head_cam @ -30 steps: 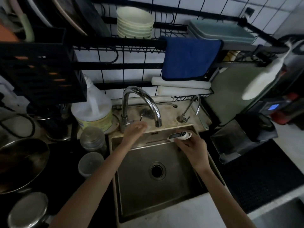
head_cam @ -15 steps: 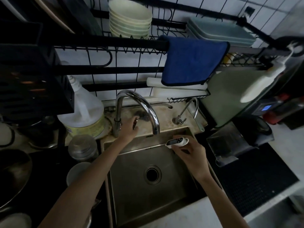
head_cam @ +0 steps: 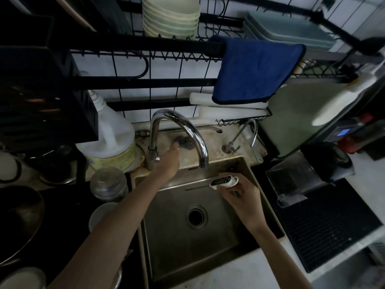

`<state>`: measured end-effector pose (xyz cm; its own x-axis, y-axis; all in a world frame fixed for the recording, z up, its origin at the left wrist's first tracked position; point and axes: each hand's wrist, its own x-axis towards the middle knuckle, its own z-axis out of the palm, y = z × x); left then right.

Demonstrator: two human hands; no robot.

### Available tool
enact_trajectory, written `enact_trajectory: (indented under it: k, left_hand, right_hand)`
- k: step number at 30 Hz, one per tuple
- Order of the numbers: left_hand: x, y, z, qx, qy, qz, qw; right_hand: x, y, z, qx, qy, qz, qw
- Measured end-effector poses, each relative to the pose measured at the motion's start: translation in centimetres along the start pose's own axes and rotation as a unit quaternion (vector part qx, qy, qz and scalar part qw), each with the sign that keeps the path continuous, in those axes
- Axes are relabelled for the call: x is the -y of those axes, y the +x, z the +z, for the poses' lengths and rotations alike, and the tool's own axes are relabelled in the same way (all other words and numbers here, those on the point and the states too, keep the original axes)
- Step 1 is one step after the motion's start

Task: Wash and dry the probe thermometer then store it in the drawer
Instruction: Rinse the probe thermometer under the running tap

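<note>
The probe thermometer (head_cam: 223, 181) has a white body with a dark screen, and its thin metal probe points left over the steel sink (head_cam: 248, 170). My right hand (head_cam: 241, 197) holds it by the body, above the sink's back right part. My left hand (head_cam: 168, 161) reaches past the base of the chrome faucet (head_cam: 185, 130), fingers extended toward a steel scrubber (head_cam: 184, 142) on the ledge behind. No water shows at the spout. A blue cloth (head_cam: 254, 69) hangs from the black rack above.
A large detergent jug (head_cam: 108, 136) stands left of the faucet with a glass jar (head_cam: 108, 182) in front. A small second tap (head_cam: 243, 136) is at the ledge's right. A black mat (head_cam: 325, 226) and appliances fill the right counter. Bowls (head_cam: 170, 15) sit on the rack.
My left hand has moved from in front of the faucet to behind its base. My right hand with the thermometer has shifted slightly lower over the sink. The camera has tilted.
</note>
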<state>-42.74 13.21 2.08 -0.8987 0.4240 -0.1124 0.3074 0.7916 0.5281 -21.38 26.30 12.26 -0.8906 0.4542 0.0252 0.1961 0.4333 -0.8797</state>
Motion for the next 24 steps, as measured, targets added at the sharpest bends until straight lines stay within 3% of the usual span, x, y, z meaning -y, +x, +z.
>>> enact_trajectory:
  k: [6,24]
  left_hand:
    - [-0.8,0.7,0.0,0.035,0.059,0.014,0.998]
    - [-0.4,0.5,0.6,0.012,0.037,0.037,0.999]
  right_hand:
    - [0.0,-0.1,0.0,-0.002,0.000,-0.006,1.000]
    - [-1.0,-1.6,-0.7,-0.015,-0.037,-0.023,0.999]
